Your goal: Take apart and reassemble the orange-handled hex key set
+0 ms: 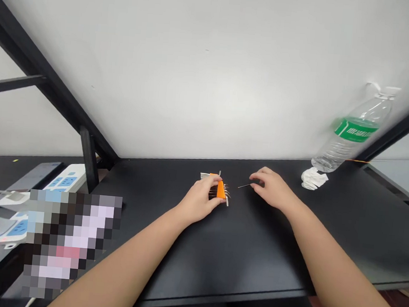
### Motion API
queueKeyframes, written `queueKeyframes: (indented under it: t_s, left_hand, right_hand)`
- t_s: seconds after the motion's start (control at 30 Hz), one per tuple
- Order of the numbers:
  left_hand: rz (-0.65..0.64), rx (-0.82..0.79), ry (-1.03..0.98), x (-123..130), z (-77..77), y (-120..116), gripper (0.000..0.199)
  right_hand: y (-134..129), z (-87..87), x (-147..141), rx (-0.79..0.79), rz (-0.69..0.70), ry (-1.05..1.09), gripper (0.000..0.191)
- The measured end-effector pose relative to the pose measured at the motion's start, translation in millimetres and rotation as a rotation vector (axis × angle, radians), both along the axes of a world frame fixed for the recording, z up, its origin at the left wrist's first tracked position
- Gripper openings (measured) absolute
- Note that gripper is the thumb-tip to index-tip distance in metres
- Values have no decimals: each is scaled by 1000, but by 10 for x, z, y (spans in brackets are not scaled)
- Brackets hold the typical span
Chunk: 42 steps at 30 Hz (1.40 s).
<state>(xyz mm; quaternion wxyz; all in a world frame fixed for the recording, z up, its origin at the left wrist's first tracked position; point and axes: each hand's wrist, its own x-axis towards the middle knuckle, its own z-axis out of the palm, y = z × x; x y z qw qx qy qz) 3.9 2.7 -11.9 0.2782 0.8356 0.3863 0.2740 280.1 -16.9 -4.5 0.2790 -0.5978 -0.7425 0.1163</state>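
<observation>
Nearest, approx 12 o'clock: L hand (198,201), thumb and fingers clasping orange holder (221,190). Twd 1 o'clock, R hand (271,190) pinches thin metal rod (243,186); a slack pinch cd drop it. Count: 2 hands, 1 holder w/ several metal bits (205,176) (can't tell no.), 1 rod; farther, 1 o'clock, 1 tissue wad (312,178), 1 bottle (357,131).

In the middle of the frame, the holder (221,190) looks like smooth plastic. Its thin sticks (205,176) look like shiny metal. The pin (243,186) to the right looks like dark metal. The table (239,252) is smooth with a soft shine. Up top, the wall (203,86) is smooth and matt. At the right, the bottle (369,110) is clear, shiny plastic, bumpy low down. The crumpled ball (312,178) near it looks like paper. At the left, the 2 power strips (76,170) look plastic.
</observation>
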Motion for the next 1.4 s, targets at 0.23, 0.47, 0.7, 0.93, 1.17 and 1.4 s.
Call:
queueKeyframes:
  t_s: [0.23, 0.47, 0.7, 0.93, 1.17, 1.4]
  left_hand:
    - [-39, 62, 112, 11, 24, -27, 46]
    - [-47, 28, 88, 30, 3, -18, 45]
    - [-49, 5, 71, 42, 53, -34, 43]
    - [-86, -22, 88, 50, 85, -49, 40]
    - [-125, 33, 131, 62, 104, -74, 38]
    - [-118, 220, 200, 70, 107, -68, 40]
  right_hand:
    - [71, -55, -38, -117, 80, -230, 17]
    - [-76, 60, -252, -215, 57, -320, 9]
    - [-132, 101, -324, -119, 200, -153, 11]
    - [-150, 157, -364, 28, 303, -9, 13]
    - [-186, 148, -379, 75, 325, -104, 17]
    - [-312, 164, -506, 111, 332, -128, 21]
